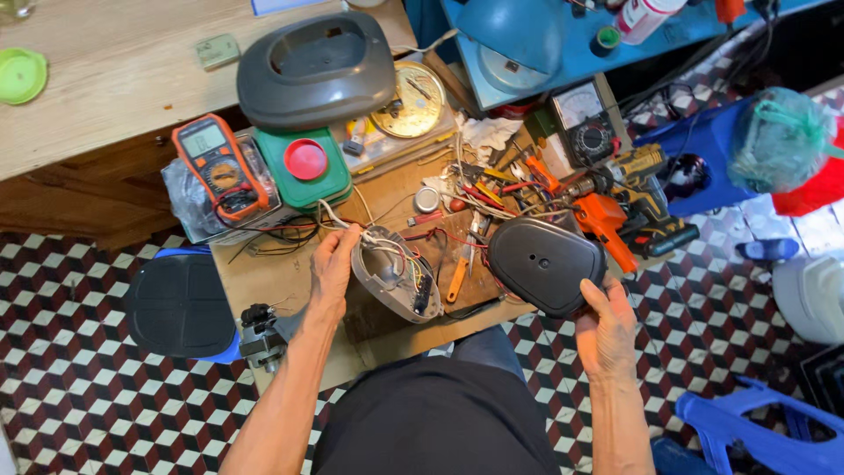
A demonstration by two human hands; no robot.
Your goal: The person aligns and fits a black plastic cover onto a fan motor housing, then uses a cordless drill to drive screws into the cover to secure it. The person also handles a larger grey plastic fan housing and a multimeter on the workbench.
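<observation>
My left hand (332, 268) grips the left rim of an open grey appliance base (393, 277), tilted up on the small wooden board (272, 273), with coloured wires and a circuit part showing inside. My right hand (605, 327) holds a black, rounded plastic cover (545, 264) by its lower right edge, lifted beside the base. An orange-handled screwdriver (457, 277) lies between the two parts.
An orange multimeter (218, 165), a green box with a red button (305, 164), a large grey housing (315, 70), an analogue meter (585, 123), a cordless drill (637, 189) and an orange tool (605, 220) crowd the board's far side. A black stool (180, 303) stands left, blue plastic chairs (756, 427) right.
</observation>
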